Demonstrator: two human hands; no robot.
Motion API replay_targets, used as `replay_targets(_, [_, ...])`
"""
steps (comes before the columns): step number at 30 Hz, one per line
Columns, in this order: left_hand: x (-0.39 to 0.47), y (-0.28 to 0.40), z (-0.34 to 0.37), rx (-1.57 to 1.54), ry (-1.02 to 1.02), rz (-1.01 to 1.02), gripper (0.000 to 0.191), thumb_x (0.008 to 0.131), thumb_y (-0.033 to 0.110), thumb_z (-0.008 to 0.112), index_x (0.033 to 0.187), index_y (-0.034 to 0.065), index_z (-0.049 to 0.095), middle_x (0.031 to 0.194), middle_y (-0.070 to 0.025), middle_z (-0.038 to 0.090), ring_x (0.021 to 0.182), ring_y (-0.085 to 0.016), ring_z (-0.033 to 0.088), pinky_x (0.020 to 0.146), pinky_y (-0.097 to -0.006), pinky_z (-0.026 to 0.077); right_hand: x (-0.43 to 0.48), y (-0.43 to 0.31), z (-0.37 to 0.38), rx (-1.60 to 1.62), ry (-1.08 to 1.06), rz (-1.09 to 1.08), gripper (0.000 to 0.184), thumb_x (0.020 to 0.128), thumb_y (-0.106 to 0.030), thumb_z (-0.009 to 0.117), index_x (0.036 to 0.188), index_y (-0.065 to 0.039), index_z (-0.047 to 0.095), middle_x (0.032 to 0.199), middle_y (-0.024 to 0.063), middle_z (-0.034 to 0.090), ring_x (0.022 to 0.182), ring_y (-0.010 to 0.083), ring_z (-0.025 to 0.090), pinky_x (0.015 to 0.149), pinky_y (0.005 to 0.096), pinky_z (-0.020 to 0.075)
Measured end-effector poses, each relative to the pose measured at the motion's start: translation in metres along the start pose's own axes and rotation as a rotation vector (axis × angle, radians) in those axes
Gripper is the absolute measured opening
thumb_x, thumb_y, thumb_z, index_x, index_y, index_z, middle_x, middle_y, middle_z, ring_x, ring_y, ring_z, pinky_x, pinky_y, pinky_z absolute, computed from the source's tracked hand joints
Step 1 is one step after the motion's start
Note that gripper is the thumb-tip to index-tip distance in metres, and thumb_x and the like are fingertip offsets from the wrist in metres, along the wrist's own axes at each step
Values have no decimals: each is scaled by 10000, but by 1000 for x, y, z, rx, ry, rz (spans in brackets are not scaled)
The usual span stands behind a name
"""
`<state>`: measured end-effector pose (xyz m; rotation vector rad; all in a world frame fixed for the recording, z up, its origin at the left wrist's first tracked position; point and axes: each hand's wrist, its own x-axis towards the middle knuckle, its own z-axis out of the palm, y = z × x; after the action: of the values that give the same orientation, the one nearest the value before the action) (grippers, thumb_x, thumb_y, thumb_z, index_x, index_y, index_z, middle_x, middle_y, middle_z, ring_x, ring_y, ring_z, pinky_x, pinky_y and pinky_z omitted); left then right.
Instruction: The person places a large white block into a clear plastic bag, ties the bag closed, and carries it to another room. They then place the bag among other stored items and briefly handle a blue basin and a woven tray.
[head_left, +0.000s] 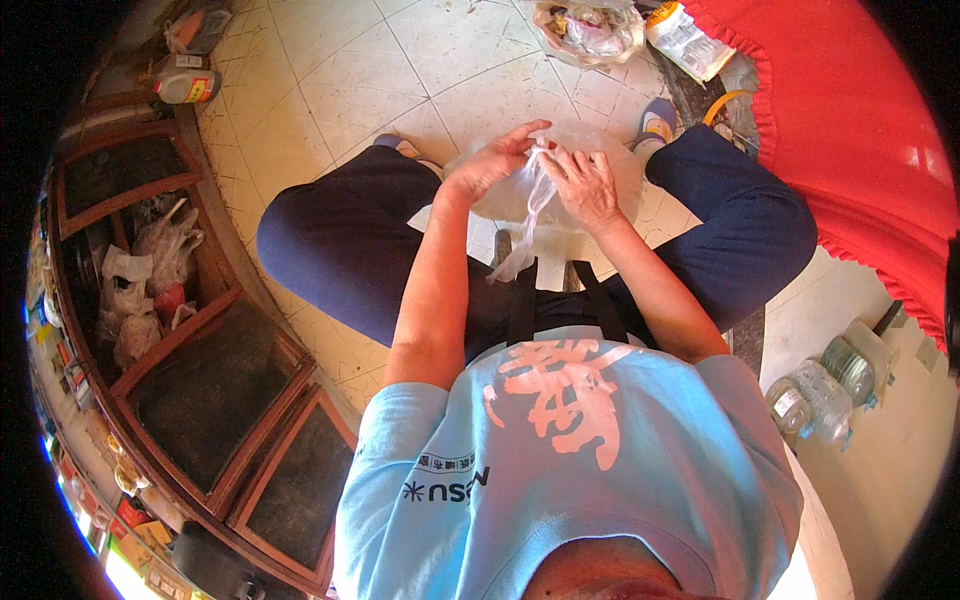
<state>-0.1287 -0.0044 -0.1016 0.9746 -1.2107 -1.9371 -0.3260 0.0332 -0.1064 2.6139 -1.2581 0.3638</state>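
A large translucent plastic bag (499, 201) rests low between my feet, puffed out and pale. Its gathered neck (537, 180) is twisted into a white strand whose loose end trails towards my lap. My right hand (581, 182) pinches this strand near the top, fingers bent over it. From the other side, my left hand (496, 159) holds the plastic at the same spot, index finger stretched out and thumb partly hidden. What the bag contains cannot be made out through the film.
On the left stands a wooden cabinet (217, 397) with dark panels; plastic bags (161, 255) fill an opening. A jug (187, 87) sits beyond it. Ahead is a refuse-filled bag (589, 34). A red frilled cloth (855, 150) hangs at right, above large plastic bottles (821, 390).
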Motion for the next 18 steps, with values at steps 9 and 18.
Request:
replay_targets(9, [11,-8,0,291,224,77,85,828,49,627,912,47,612,817,4,626,769,-86,555,693,-260,460,9,15,-13,678,24,110,316,764,-62,627,1064,-144,683,1194,56,572,1049,234,537,889,395,368])
replay_targets(18, [11,-11,6,677,476,162,163,767,103,638,888,0,604,847,-168,655,735,-308,620,692,-376,490,0,8,10,1132,199,370,224,791,-95,678,1015,-87,691,1209,87,581,1151,263,490,1000,385,338])
